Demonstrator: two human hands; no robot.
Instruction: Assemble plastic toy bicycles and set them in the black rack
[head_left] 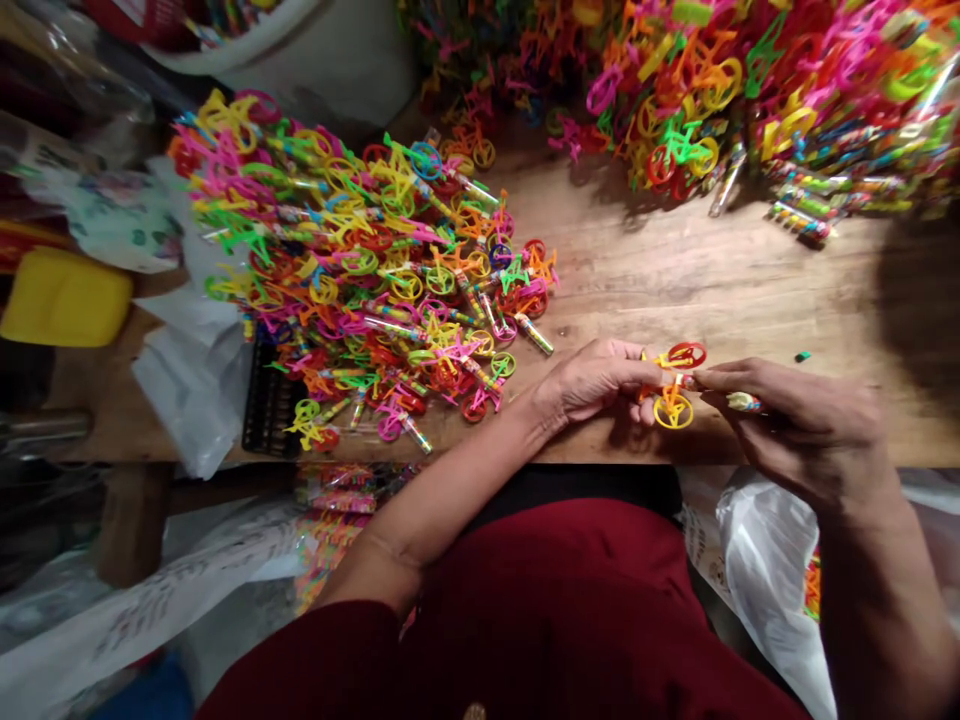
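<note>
1 shirt (585, 610) | left grip (604, 385) pinching 1 toy (673, 409) | right grip (799, 415) clasping 1 tube (744, 402), probably

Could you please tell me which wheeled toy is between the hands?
The toy with red and yellow wheels, gripped by the left hand; the others lie in piles.

Toy bicycle (673, 408) part-hidden by left hand (596, 385) — pale piece (744, 402) mostly covered by right hand (799, 410). Bucket (330, 60) cut off up top. Green bit (803, 356) on counter (637, 270) — too small to tell.
</note>
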